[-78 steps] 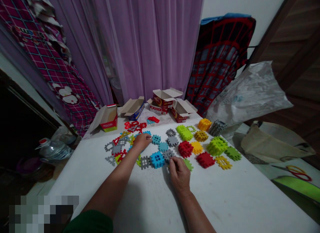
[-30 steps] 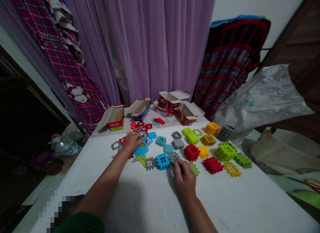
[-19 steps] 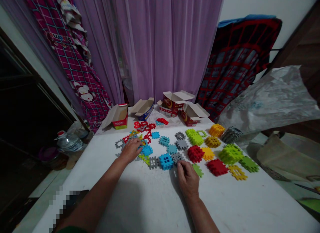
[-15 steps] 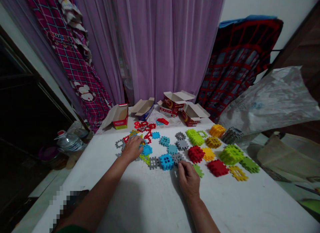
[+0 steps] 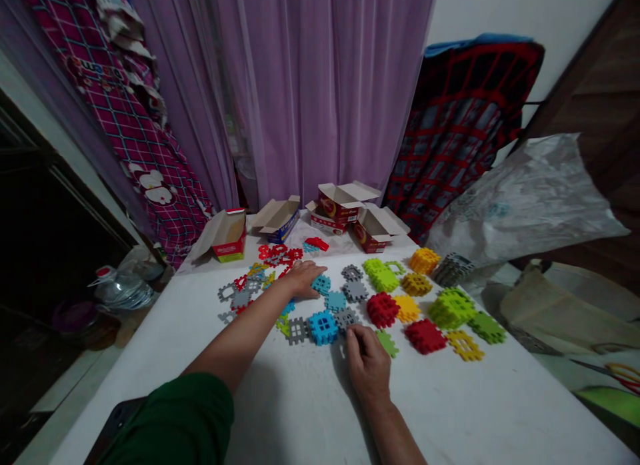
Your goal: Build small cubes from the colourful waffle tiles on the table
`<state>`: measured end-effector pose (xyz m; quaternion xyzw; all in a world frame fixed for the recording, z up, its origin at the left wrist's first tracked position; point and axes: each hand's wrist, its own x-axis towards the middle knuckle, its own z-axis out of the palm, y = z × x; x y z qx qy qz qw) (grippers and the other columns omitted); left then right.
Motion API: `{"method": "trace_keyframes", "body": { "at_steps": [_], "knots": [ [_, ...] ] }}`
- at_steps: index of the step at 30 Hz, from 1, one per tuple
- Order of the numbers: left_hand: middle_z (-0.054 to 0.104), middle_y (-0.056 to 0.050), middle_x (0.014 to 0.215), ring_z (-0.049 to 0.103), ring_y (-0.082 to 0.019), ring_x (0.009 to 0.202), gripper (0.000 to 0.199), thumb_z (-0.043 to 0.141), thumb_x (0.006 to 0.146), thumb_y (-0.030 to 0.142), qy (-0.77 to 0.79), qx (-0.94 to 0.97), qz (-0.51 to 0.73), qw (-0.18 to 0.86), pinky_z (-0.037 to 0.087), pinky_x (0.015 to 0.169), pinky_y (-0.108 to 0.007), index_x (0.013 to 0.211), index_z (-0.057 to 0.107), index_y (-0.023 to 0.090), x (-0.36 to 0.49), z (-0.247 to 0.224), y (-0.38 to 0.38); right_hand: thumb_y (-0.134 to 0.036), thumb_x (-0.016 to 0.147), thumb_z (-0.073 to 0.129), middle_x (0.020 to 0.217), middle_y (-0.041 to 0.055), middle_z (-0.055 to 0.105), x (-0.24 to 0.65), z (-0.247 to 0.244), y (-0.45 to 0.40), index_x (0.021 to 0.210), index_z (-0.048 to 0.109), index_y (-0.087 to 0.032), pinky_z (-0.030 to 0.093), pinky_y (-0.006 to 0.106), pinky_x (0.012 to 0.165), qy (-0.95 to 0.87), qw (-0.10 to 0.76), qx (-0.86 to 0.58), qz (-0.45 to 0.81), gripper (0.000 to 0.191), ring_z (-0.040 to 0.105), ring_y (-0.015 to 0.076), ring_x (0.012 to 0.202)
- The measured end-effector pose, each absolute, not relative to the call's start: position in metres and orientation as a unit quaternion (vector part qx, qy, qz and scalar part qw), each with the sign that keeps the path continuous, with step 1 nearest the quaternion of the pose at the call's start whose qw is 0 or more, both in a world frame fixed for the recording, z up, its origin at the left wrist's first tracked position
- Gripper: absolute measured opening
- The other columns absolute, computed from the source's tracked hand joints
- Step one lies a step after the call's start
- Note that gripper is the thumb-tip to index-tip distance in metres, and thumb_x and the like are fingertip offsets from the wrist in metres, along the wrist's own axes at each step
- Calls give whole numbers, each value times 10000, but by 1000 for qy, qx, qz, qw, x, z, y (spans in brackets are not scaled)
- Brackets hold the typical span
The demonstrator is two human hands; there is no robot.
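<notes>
Reaching across the pile, my left hand [image 5: 305,278] has its fingers stretched out, thumb apart, over a teal notched building tile [image 5: 321,285]. The tiles straight beneath the palm are hidden. My right hand [image 5: 369,360] rests on the table with its fingers curled in; whatever they hold, if anything, is hidden. Just beyond its knuckles lies a grey windowed tile [image 5: 346,318], with a blue stack of tiles [image 5: 323,328] to the left. A light green tile [image 5: 387,343] lies by its right side.
Mixed red, grey and yellow tiles [image 5: 241,298] spread at the left. Stacks sorted by colour, such as a lime green stack [image 5: 453,308] and a dark red stack [image 5: 383,310], stand at the right. Open cardboard boxes [image 5: 233,237] line the back edge; a water bottle [image 5: 120,290] stands beyond the left side.
My left hand has moved right, from the mixed tiles to the teal tile, and its green sleeve has come into view. My right hand keeps its pose. The view has shifted slightly.
</notes>
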<state>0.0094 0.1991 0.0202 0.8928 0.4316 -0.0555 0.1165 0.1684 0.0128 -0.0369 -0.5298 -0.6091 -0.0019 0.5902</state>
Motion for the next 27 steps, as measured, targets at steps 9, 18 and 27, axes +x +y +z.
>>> {"method": "trace_keyframes", "body": {
  "at_steps": [9,18,27],
  "knots": [
    [540,-121,1408,426,-316,1343,776,704,723,308,411,904,-39,111,231,1158,-500,1448,432,251,11,23,196,-255,938,528,707,0,651,167,-40,13,832,635,-197,488,224,602,-608,586,-535,28,161,624,125,636],
    [681,-57,1242,570,-251,1186,354,579,859,318,502,858,54,91,383,1056,-397,1195,668,253,-76,26,190,-293,942,533,741,21,683,168,-46,12,842,649,-194,496,238,631,-602,586,-543,26,183,644,138,662],
    [690,-54,1171,592,-247,1114,291,633,840,325,539,836,76,74,423,1008,-389,1112,728,283,-127,9,146,-295,926,547,749,23,699,169,-47,12,844,661,-190,504,233,632,-616,578,-535,16,176,655,141,658]
  ]
}}
